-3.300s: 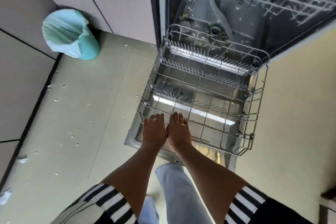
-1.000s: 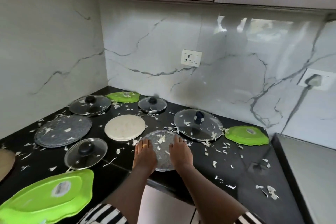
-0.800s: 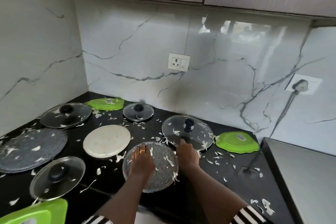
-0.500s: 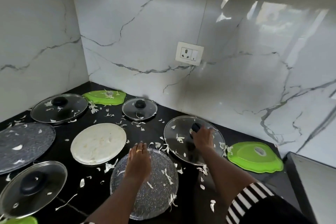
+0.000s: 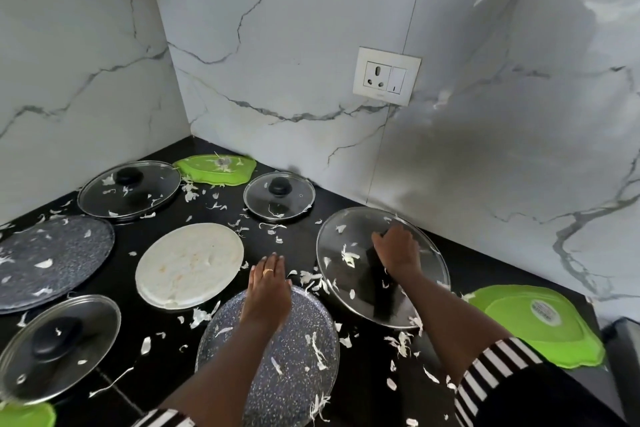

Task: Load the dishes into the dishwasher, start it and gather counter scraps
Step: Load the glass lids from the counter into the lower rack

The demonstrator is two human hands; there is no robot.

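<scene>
The left hand [image 5: 266,288] lies flat, fingers straight and together, on the far rim of the speckled grey round plate [image 5: 277,357] at the black worktop's [image 5: 367,378] near edge. Just right of that plate, the right hand [image 5: 398,253] curls its fingers round the centre of a large clear glass lid [image 5: 360,302], hiding its knob. White vegetable shreds [image 5: 313,279] lie scattered around the plate.

We work from single head view: camera worn on head, above black counter [image 5: 491,274], facing forward and down into wall corner. Wall socket [image 5: 386,75] sits upper right of centre; corner seam left of socket. Close range: our left hand [image 5: 266,291] and right hand [image 5: 398,250], latter gripping glass lid [image 5: 346,288], land mid-frame below socket. Wide lens bows wall lines around socket; counter fills frame below socket.
</scene>
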